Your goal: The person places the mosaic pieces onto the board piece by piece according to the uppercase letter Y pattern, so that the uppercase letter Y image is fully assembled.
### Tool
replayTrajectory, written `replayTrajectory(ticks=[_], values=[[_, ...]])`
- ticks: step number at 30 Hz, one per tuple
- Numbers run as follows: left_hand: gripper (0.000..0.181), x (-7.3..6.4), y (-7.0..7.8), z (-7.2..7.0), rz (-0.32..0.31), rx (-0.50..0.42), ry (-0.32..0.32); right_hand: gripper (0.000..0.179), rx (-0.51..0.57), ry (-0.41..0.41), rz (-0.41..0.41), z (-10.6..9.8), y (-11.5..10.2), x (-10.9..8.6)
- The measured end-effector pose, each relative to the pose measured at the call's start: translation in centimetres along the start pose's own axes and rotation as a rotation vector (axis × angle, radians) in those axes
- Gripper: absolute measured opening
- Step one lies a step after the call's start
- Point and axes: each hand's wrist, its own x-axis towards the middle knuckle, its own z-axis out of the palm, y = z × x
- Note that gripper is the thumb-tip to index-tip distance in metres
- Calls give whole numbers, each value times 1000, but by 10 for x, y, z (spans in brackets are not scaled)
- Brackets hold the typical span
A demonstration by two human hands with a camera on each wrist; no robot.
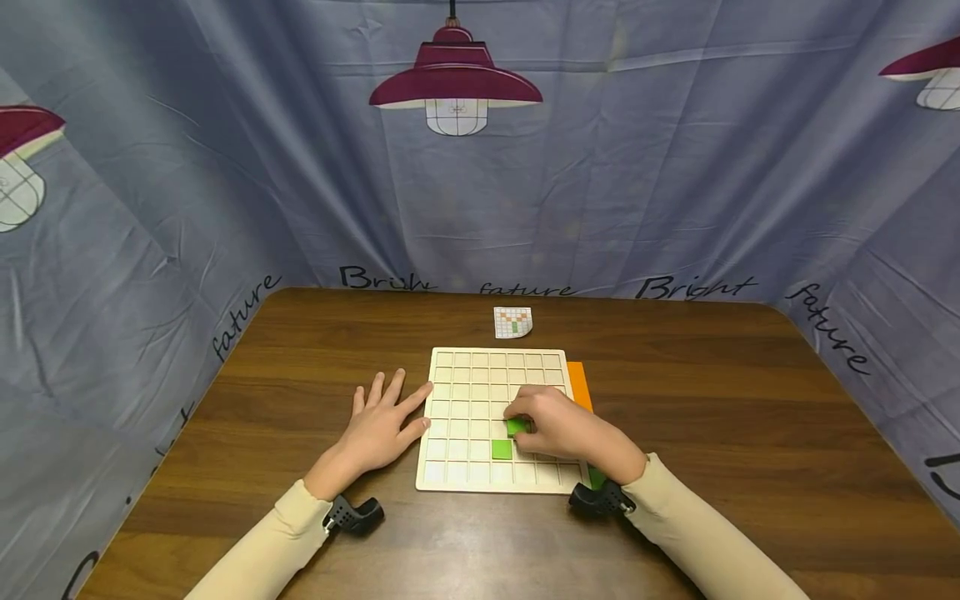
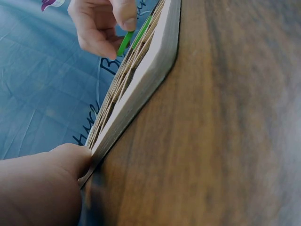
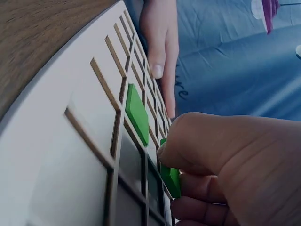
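1. Right hand [image 1: 555, 425]: thumb and fingers pinch a green square tile [image 1: 515, 427] above the grid board [image 1: 450, 450]. Tile is tilted in both wrist views and partly covered by the fingers; cannot tell whether its lower edge touches the board.
2. Second green tile [image 1: 502, 450] lies in a cell of the second row from the near edge, just beside the pinched one.
3. Left hand [image 1: 378, 429]: fingers straight and spread, index fingertip and thumb at the board's left edge. Left wrist view cuts most of this hand off.
4. Right hand and wrist hide several cells on the board's right half; contents there cannot be read.
5. Orange piece [image 1: 579, 386] shows as a strip along the right edge. Dark green piece [image 1: 597, 477] at the near right corner is mostly hidden; number of pieces unclear.
6. Pattern card [image 1: 513, 322] lies beyond the far edge, one corner curled; its print is too small to read fully.
7. Worktop [image 1: 697, 400]: broad wood surface right of the board, another stretch left of the left hand. Far edge meets the printed curtain [image 1: 300, 167]; near edge out of frame.
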Motion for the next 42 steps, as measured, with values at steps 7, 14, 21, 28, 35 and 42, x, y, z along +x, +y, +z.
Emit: replayTrajectory(ticks=[7, 14, 21, 28, 35, 42], values=[[58, 0, 3, -1, 0, -1, 8, 17, 23, -2, -36, 6, -4, 9], [58, 0, 3, -1, 0, -8, -8, 17, 4, -21, -21, 9, -6, 13], [58, 0, 3, -1, -2, -6, -4, 18, -2, -13, -32, 10, -7, 15], [58, 0, 2, -1, 4, 0, 1, 18, -11, -17, -21, 11, -7, 16], [58, 0, 1, 0, 6, 8, 7, 19, -4, 7, -45, 13, -5, 16], [58, 0, 2, -1, -1, 6, 5, 20, -10, -9, -25, 12, -7, 17]])
